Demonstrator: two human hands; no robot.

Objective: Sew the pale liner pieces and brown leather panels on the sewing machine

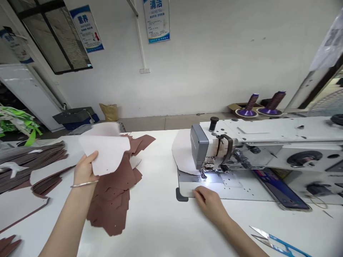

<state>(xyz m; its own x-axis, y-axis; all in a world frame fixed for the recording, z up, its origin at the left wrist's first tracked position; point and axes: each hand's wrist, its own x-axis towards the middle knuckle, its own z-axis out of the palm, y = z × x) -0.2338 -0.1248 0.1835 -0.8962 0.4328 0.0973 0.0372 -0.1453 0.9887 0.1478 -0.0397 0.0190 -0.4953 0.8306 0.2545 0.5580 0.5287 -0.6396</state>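
Note:
My left hand [84,169] is raised and grips a pale pink sheet [105,150], with a silver bangle on the wrist. Several brown cut pieces [112,203], perhaps leather, hang joined below the sheet. My right hand [209,203] lies flat at the front of the sewing machine's metal bed [235,187], holding nothing. Its fingertips touch the bed's front edge. A pale curved piece [183,151] lies on the bed and runs under the lit presser foot [204,171] of the sewing machine [268,137]. The machine's head hides part of that piece.
The white worktable [152,228] carries stacks of brown cut pieces [29,160] at the left. Blue-handled thread snips [278,242] lie front right. A phone [281,189] lies beside the machine bed. Purple thread cones [273,103] stand on the floor behind.

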